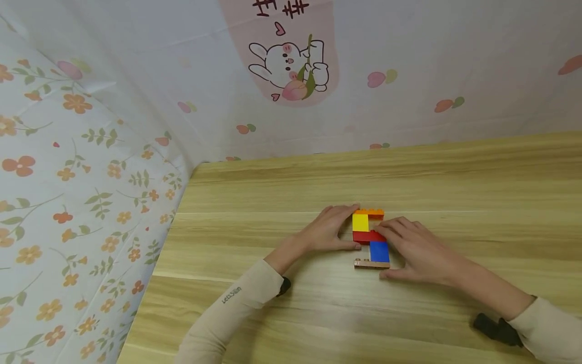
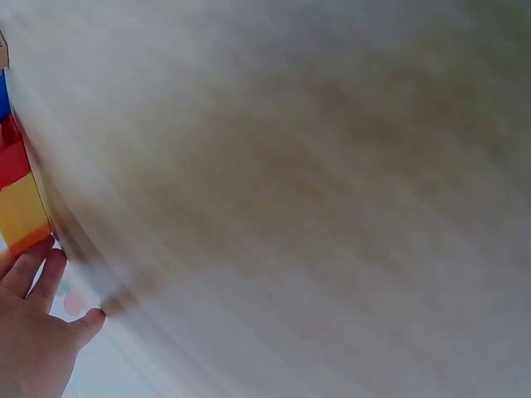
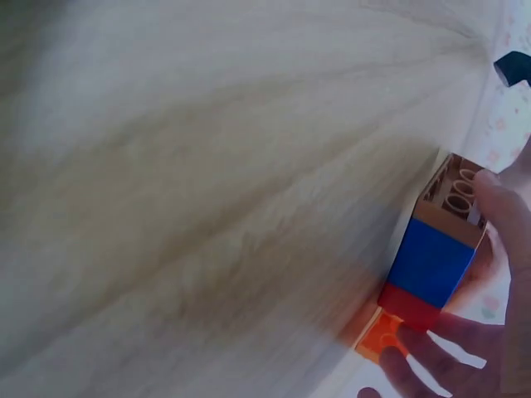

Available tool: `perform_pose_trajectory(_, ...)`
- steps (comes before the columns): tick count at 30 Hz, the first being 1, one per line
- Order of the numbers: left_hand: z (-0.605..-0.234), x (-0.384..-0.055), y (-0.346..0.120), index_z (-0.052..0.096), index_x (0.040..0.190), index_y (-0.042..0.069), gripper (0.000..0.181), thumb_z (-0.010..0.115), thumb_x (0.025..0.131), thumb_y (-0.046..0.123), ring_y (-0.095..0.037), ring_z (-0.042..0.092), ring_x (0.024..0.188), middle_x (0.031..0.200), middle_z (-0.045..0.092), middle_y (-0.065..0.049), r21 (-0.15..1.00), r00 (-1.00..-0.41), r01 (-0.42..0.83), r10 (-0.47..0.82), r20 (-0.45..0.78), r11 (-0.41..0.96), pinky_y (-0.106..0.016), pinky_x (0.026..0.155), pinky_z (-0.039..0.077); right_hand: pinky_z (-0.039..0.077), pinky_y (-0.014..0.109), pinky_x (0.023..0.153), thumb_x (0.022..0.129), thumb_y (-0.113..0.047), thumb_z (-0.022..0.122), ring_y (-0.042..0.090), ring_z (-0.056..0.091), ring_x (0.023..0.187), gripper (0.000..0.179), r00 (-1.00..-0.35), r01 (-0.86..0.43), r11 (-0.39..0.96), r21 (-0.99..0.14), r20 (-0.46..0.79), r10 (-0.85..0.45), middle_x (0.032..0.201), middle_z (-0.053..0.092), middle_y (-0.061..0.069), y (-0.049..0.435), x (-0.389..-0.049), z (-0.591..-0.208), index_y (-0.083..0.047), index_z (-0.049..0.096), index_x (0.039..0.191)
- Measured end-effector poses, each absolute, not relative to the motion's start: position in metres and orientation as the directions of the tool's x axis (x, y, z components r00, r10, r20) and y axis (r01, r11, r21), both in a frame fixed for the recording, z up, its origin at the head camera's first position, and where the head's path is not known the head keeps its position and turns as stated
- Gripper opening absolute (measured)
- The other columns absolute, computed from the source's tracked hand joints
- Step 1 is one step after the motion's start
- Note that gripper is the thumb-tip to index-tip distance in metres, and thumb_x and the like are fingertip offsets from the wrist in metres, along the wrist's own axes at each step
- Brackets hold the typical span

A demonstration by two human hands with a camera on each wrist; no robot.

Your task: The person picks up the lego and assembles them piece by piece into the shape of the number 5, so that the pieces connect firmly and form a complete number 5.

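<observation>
A structure of joined toy building bricks stands between my two hands. In the head view it runs from an orange brick [image 1: 370, 212] through a yellow brick [image 1: 360, 223], a red brick [image 1: 362, 236] and a blue brick [image 1: 379, 252] to a tan brick [image 1: 370, 264]. My left hand [image 1: 328, 231] holds the left side, fingertips at the orange brick and thumb by the red one. On the other side, my right hand [image 1: 420, 250] grips with its thumb at the tan brick [image 3: 454, 195] and fingers near the red brick [image 3: 410, 307].
A wooden table [image 1: 477, 192] lies under the bricks. Behind it hangs a pale cloth [image 1: 409, 40] with a rabbit print, and a flowered cloth [image 1: 91, 177] covers the left side. Dark wrist devices [image 1: 497, 329] show at the sleeves.
</observation>
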State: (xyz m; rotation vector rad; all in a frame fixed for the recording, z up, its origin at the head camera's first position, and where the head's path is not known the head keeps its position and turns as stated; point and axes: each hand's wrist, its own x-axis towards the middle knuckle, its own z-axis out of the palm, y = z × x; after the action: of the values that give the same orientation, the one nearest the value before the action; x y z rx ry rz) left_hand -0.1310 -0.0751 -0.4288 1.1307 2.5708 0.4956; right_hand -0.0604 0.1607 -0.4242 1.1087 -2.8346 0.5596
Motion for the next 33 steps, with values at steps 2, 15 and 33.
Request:
perform_pose_trajectory(2, -0.4288, -0.1303, -0.0753, 0.027, 0.146, 0.009, 0.092, 0.067, 0.078, 0.056, -0.017, 0.033, 0.130, 0.143, 0.039, -0.004, 0.421, -0.661, 0.641, 0.740, -0.122, 0.642, -0.044, 0.109, 0.018, 0.040, 0.054, 0.088, 0.068, -0.061, 0.071, 0.031, 0.045, 0.112, 0.086, -0.752, -0.653, 0.690, -0.312, 0.158, -0.640, 0.122, 0.053, 0.013, 0.1584, -0.0605, -0.4249, 0.000, 0.053, 0.126)
perform_pose_trajectory(15, -0.4325, -0.1263, -0.0709, 0.040, 0.139, 0.004, 0.083, 0.075, 0.075, 0.044, -0.021, 0.042, 0.125, 0.136, 0.047, -0.008, 0.417, -0.716, 0.621, 0.697, -0.042, 0.663, -0.046, 0.107, 0.023, 0.040, 0.055, 0.090, 0.063, -0.051, 0.079, 0.033, 0.051, 0.104, 0.077, -0.760, -0.649, 0.701, -0.297, 0.202, -0.618, 0.111, 0.059, 0.014, 0.1512, -0.0651, -0.4282, 0.002, 0.059, 0.114)
perform_pose_trajectory(33, -0.4351, -0.1303, -0.0663, 0.037, 0.141, 0.010, 0.083, 0.073, 0.076, 0.046, -0.016, 0.041, 0.126, 0.139, 0.045, -0.004, 0.449, -0.726, 0.593, 0.686, -0.061, 0.668, -0.048, 0.108, 0.020, 0.038, 0.055, 0.093, 0.062, -0.047, 0.081, 0.035, 0.051, 0.103, 0.076, -0.764, -0.644, 0.703, -0.300, 0.224, -0.605, 0.110, 0.059, 0.016, 0.1554, -0.0667, -0.4300, 0.003, 0.059, 0.114)
